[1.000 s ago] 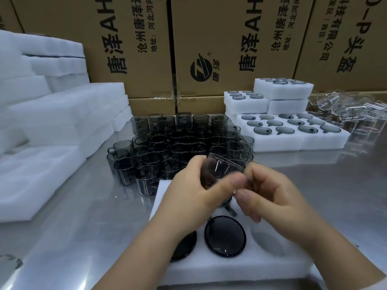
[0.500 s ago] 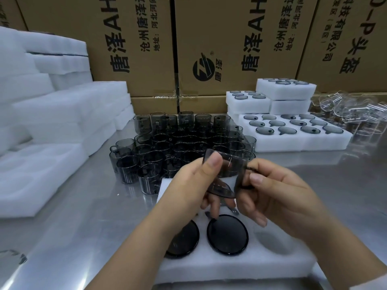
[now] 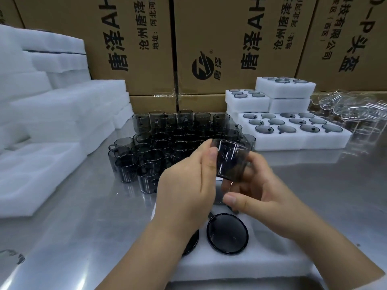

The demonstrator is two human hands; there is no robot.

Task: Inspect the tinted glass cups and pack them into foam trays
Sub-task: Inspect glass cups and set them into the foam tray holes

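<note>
Hovering above the foam tray (image 3: 240, 266) on the bench (image 3: 83, 216), the tinted cup (image 3: 231, 162) sits between both hands. The left hand (image 3: 184, 189) pinches its left wall, and the right hand (image 3: 261, 191) curls its fingers under and behind it. Its long axis stands near upright, with the tray just below. Half a second ago it lay tipped over.

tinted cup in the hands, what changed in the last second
The tinted cup was turned between the left hand and right hand, both keeping hold. The foam tray, its two seated cups and the loose cups stayed put.
</note>
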